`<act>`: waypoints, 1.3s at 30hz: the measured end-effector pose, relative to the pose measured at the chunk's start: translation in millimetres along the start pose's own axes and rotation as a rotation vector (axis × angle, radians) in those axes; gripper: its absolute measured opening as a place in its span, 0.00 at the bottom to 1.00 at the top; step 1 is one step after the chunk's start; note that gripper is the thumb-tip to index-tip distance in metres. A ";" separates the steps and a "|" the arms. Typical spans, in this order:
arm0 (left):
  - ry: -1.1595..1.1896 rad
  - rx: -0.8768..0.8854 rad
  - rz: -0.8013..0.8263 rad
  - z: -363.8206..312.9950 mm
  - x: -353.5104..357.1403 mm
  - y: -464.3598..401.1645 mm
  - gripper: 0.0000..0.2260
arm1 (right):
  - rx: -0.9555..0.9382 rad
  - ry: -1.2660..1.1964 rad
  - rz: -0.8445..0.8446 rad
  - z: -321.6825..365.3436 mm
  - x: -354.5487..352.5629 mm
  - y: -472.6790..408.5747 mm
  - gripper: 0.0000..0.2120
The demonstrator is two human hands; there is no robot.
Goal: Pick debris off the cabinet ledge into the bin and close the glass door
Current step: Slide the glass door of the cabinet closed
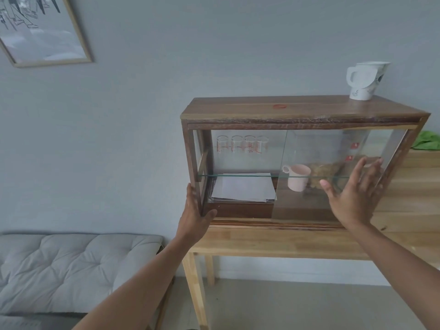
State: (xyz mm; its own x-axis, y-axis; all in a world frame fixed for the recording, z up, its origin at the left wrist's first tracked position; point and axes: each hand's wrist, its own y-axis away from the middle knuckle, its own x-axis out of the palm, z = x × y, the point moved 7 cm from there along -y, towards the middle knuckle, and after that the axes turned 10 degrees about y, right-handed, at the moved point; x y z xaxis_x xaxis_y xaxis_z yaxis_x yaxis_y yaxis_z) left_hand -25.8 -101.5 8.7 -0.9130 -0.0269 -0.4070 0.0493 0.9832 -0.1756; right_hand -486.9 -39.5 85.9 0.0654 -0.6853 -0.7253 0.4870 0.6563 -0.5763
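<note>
A dark wooden cabinet (302,110) with sliding glass doors stands on a light wooden table. My left hand (194,215) grips the cabinet's lower left corner post. Flat against the right glass door (309,201) lies my right hand (352,194), fingers spread. That pane covers the right half; the left half looks uncovered. The bottom ledge (273,222) runs along the front; I see no debris on it. No bin is in view.
Inside are several printed glasses (242,144), a paper stack (242,186), a pink mug (297,177) and a brown bundle. A white cup (364,79) stands on top. Wooden table (285,244) below, green cloth (427,140) at right, grey cushioned bench (71,270) at left.
</note>
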 end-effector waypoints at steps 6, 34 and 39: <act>0.003 -0.006 0.009 0.5 0.2 0.2 0.51 | -0.027 0.010 -0.008 8.4 4.8 3.3 0.53; -0.040 -0.040 0.041 5.4 -4.0 3.2 0.53 | -0.016 0.015 -0.011 202.1 38.6 82.0 0.51; -0.058 -0.032 0.035 6.6 -3.6 3.1 0.54 | -0.012 0.015 0.014 221.4 44.8 88.1 0.51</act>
State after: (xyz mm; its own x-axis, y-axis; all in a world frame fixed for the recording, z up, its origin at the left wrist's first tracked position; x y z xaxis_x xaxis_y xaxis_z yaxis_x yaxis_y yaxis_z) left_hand -19.7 -99.6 3.7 -0.8860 -0.0017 -0.4636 0.0673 0.9889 -0.1322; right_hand -248.3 -82.2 86.0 0.0586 -0.6712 -0.7390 0.4755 0.6696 -0.5706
